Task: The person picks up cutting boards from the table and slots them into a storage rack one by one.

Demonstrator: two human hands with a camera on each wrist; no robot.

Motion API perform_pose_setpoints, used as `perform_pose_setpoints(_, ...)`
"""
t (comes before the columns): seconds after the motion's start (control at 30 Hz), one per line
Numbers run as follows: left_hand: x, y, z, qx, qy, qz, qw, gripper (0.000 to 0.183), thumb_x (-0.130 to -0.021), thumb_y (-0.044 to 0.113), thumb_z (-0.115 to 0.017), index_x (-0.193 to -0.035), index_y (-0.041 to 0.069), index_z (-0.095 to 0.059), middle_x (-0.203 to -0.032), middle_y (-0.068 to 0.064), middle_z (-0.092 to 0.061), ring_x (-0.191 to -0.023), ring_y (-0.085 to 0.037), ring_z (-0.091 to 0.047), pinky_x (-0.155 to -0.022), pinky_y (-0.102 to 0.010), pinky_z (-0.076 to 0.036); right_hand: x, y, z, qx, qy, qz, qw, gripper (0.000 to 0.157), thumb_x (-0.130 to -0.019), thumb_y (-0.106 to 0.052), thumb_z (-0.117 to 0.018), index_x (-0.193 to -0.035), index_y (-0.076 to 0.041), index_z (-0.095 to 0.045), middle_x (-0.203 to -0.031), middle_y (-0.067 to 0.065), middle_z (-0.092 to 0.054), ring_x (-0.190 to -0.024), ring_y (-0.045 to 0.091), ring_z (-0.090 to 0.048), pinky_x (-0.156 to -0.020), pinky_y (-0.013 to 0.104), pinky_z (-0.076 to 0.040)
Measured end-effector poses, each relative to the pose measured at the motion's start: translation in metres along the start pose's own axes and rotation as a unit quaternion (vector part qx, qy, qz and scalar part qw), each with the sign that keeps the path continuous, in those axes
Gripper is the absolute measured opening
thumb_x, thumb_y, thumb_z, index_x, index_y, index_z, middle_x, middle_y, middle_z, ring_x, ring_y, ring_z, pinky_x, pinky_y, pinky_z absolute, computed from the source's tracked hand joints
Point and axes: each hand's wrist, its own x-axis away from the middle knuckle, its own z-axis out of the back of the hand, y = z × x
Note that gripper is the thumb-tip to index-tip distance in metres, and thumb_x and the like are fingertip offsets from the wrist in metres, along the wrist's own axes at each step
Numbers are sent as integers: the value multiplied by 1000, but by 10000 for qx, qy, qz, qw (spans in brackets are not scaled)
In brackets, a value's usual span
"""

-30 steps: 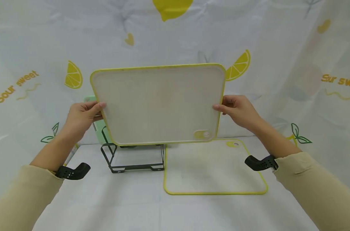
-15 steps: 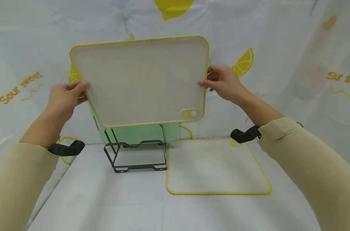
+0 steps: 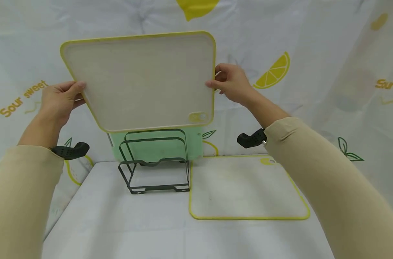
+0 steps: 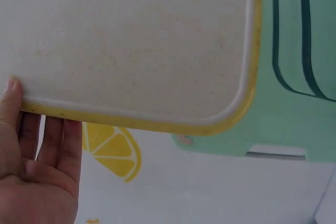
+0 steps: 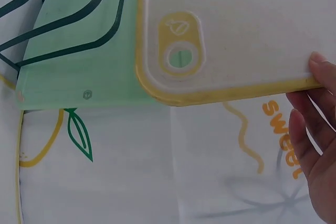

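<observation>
Against a lemon-print backdrop (image 3: 313,43) and over a white-covered desk (image 3: 144,223), caught mid-job with a yellow-rimmed white board (image 3: 138,79) held nearly upright, right end slightly higher. Pinched along its side edges by the fingers of the left hand (image 3: 58,101) and the fingers of the right hand (image 3: 234,83), thumbs on the near face, other fingers behind the rim. Poised just above a black wire rack (image 3: 161,187) as seen from the head camera, with depth relative to the rack hard to tell. Behind the rack's visible loops, a green board (image 3: 164,149) on edge, apparently already in place. Beside the rack at right, flat on the desk, a 2nd yellow-rimmed board (image 3: 245,190), untouched by either hand. Judged from this layout, roughly midway through the work: 1 board standing at the rack, 1 in the air and not yet set down, 1 lying on the desk. Left to do, seemingly: a resting place for the held board, perhaps a turn for the flat board.
</observation>
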Motion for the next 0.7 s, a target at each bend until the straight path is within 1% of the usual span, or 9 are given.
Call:
perform_pose_setpoints(0.13, -5, -7, 7, 104, -14, -121, 9999, 7, -89, 15, -76, -88, 19, -81, -80, 9, -78, -74, -3, -74, -66, -15, -58, -5, 1, -10, -93, 47, 122, 9999, 23, -93, -21, -75, -108, -7, -65, -94, 11, -76, -88, 33, -63, -65, 25, -54)
perform_pose_setpoints(0.2, -8, -12, 12, 142, -19, -132, 9998, 7, -89, 14, -76, -88, 19, -81, -80, 9, -78, -74, -3, -74, -67, -15, -59, -7, 2, -16, -171, 68, 198, 9996, 22, -92, -19, -76, -107, -7, -65, -92, 11, -76, -87, 33, -62, -64, 26, -54)
perform_pose_setpoints(0.33, -9, -25, 28, 73, -6, -97, 9999, 9, -90, 15, -75, -86, 21, -81, -81, 10, -77, -74, -2, -73, -67, -15, -59, -11, 4, -34, -290, 5, 341, 9990, 20, -92, -18, -76, -105, -6, -66, -92, 14, -76, -87, 35, -62, -61, 23, -51)
perform_pose_setpoints(0.5, -4, -38, 43, -66, 55, 7, 10000, 13, -92, 17, -73, -84, 24, -80, -80, 12, -77, -74, -1, -73, -67, -14, -58, -11, 7, -55, -321, -147, 235, 9991, 21, -93, -19, -75, -107, -7, -66, -95, 15, -76, -90, 35, -64, -60, 21, -50)
perform_pose_setpoints(0.7, 1, -50, 50, -359, 201, 137, 9991, 16, -93, 20, -72, -82, 29, -79, -79, 16, -75, -75, 3, -72, -68, -12, -57, -7, 15, -73, -297, -250, 39, 9992, 20, -94, -19, -74, -105, -6, -65, -97, 18, -76, -91, 37, -66, -60, 21, -50)
